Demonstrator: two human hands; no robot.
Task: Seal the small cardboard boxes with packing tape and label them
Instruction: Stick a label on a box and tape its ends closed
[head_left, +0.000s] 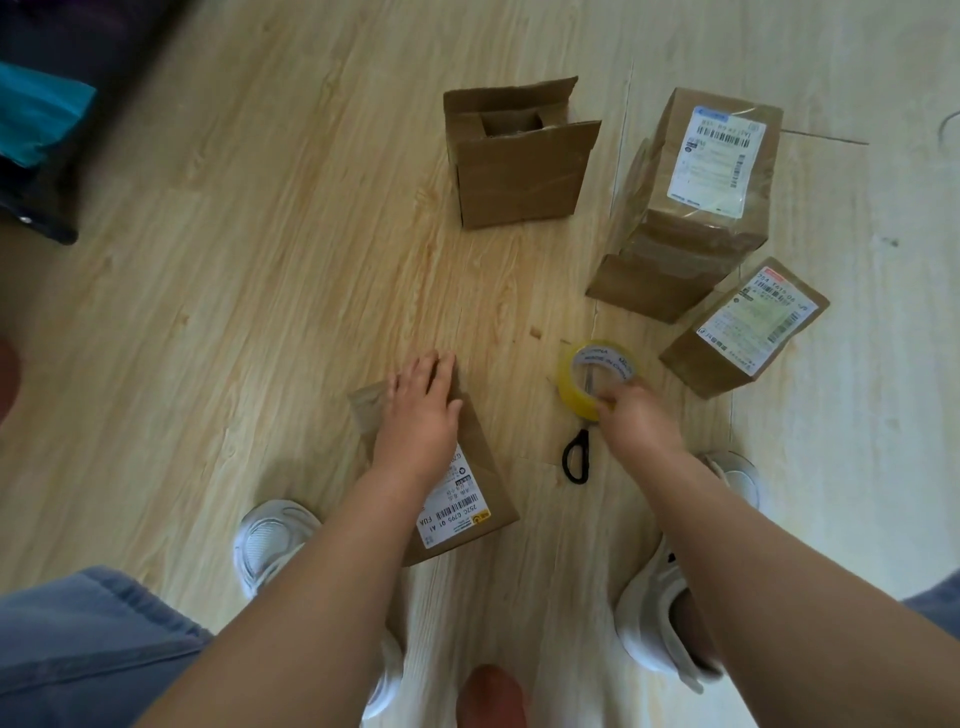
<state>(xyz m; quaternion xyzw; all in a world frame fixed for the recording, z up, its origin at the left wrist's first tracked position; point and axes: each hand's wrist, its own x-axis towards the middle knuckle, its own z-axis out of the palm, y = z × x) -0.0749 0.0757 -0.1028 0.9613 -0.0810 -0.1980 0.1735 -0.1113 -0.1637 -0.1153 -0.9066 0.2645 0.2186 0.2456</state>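
Head: tape roll (597, 376) in right hand (636, 418).

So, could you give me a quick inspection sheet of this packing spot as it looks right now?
Surface: pale wood-pattern floor; everything sits on it.
Job's things: open box, flaps up; tall labelled box and small labelled box at the right; near box, labelled; yellow tape roll; scissors by the roll.
Clutter: nothing seen.
Hands: left hand rests flat on the near box; right hand pinches the tape roll.
Cables: nothing seen.
Surroundings: dark furniture with a teal item, upper left; the person's white shoes.
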